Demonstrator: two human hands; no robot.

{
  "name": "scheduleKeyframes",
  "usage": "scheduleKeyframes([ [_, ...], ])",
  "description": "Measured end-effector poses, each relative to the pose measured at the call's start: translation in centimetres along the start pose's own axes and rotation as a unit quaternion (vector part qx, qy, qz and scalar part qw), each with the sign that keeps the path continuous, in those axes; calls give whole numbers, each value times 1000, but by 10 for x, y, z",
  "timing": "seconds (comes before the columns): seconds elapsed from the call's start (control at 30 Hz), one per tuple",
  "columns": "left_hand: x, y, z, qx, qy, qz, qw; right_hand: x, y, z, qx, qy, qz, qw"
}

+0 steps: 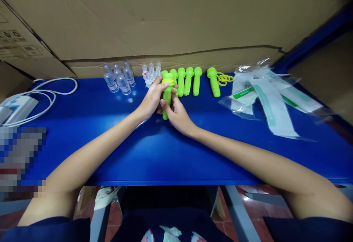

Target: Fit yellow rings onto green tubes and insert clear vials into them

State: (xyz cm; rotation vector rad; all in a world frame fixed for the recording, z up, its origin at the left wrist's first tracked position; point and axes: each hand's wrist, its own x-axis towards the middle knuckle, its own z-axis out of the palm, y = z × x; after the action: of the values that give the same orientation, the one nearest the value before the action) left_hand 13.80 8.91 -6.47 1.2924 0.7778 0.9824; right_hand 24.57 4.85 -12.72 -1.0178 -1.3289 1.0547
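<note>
A lime-green flashlight-shaped plastic tube (pixel 167 95) stands upright between my hands, above the middle of the table. Around its wide ribbed head sits a yellow ring (pixel 168 80). My left hand (pixel 152 97) pinches the tube near that ring, its thumb and fingers closed. Lower down, my right hand (pixel 178 114) wraps the narrow body with its thumb across the front. Just behind them stands a row of similar green tubes (pixel 189 81), partly covered by my fingers. One more green tube (pixel 214 82) lies to the right, beside a small pile of yellow rings (pixel 225 79).
Clear plastic cylinders (pixel 121 82) and smaller clear caps (pixel 151 71) stand at the back left. White and green plastic packets (pixel 271 100) lie on the blue table (pixel 132 154) at right. A white device (pixel 23 109) with a looped cable is at left. Cardboard (pixel 165 18) walls the back.
</note>
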Motion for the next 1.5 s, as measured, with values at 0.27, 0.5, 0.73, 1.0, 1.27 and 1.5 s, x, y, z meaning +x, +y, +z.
scheduleKeyframes([
  [0.27, -1, -2, 0, 11, -5, 33, 999, -4, -2, -1, -51, -4, -18, 999],
  [0.5, 1, -2, 0, 5, -21, 23, 1000, -5, -6, -1, -74, 0, -36, 997],
  [0.73, -2, -1, -1, 2, -58, 55, 997, -6, -7, -2, -83, -5, -38, 996],
  [1.0, 0, 3, -1, -53, -83, 45, 994, -4, -3, -1, -61, -20, -29, 998],
  [1.27, 10, 0, -22, -77, -80, -34, 993, -3, -9, -3, 12, -96, -6, 995],
  [1.5, 18, -12, -22, -2, -80, 42, 996, -3, -7, -2, 30, -31, 12, 999],
])
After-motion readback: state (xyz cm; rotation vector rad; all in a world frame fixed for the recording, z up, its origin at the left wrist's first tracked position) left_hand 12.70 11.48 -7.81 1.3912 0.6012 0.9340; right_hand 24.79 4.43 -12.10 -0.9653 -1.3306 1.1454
